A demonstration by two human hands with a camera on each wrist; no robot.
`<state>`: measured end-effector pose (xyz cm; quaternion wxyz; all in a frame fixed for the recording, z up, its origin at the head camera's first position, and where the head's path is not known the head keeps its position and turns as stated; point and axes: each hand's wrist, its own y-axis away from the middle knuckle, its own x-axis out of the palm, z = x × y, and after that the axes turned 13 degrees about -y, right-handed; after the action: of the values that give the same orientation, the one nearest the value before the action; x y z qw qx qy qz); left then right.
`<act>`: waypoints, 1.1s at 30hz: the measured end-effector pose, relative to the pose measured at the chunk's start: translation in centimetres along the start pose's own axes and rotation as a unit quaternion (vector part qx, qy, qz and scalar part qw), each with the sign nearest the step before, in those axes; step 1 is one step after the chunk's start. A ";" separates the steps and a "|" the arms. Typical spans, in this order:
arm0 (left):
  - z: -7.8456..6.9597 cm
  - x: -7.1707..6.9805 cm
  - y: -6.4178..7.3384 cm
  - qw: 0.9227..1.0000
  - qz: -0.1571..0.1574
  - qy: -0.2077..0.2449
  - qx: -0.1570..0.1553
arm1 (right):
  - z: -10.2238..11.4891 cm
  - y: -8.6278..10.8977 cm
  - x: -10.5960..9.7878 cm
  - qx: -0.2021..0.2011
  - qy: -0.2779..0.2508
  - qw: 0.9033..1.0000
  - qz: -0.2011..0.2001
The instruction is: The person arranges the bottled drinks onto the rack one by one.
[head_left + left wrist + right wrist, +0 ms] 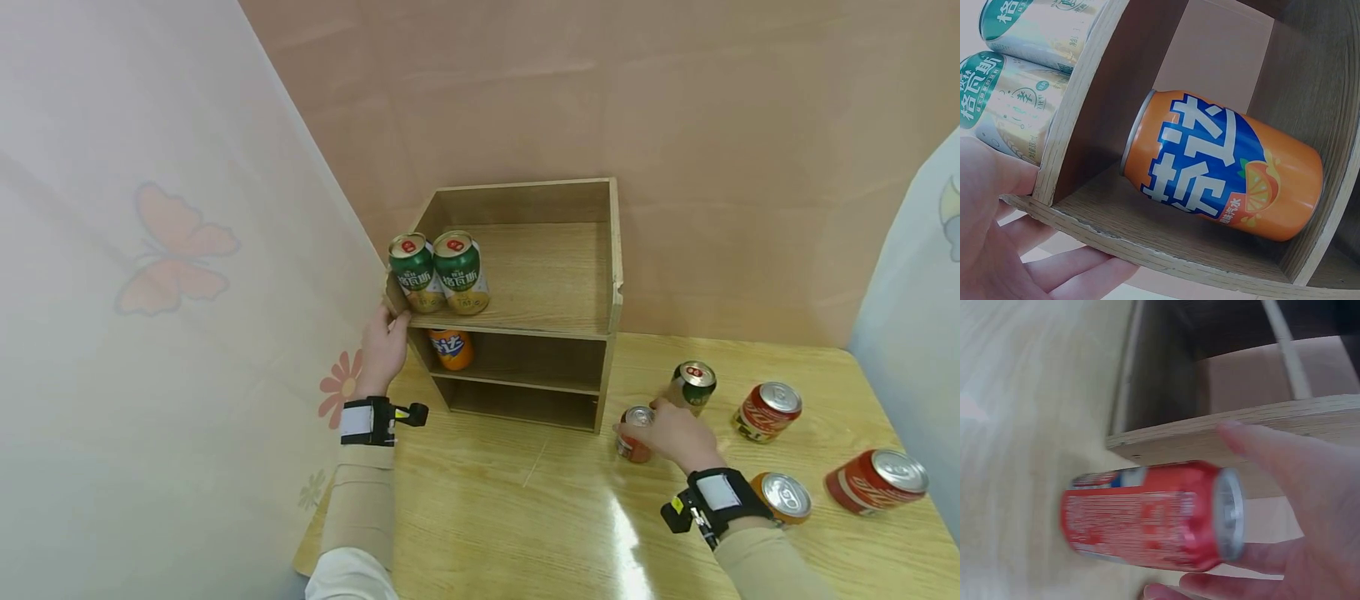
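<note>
My left hand [383, 350] grips the left side of the wooden shelf [510, 331]. In the left wrist view its thumb lies at the front edge and the fingers reach around the outside of the panel. An orange soda can [1222, 165] stands in the compartment beside it. Two green-and-gold cans [461, 279] are on the shelf's top level, at the left. My right hand [678, 437] is over a red soda can [1141, 515] close to the shelf's right side. Its thumb is spread apart from the can, while other fingers pass behind the can's top.
Right of the shelf, a green can [697, 382], a red can [759, 417], another red can [855, 483] and an orange can [783, 497] stand on the wooden table [495, 508]. A white wall [187, 400] rises along the left; a brownish backdrop [735, 167] hangs behind.
</note>
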<state>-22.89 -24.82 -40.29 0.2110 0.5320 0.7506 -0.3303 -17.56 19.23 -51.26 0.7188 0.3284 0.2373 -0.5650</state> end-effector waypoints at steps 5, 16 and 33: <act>0.0 0.0 0.0 1.000 0.001 0.002 0.000 | -1.4 -0.2 1.4 0.013 0.005 1.000 -0.024; 0.1 0.1 -0.1 1.000 -0.002 -0.003 -0.002 | -2.8 -0.4 3.7 0.036 -0.012 0.995 -0.094; -0.2 -0.1 0.1 1.000 -0.002 -0.011 -0.006 | -1.9 -0.5 3.4 -0.035 -0.020 0.999 -0.031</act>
<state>-22.79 -24.74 -40.12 0.2223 0.5257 0.7511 -0.3318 -17.10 18.36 -55.04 0.7165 0.2843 0.2527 -0.5847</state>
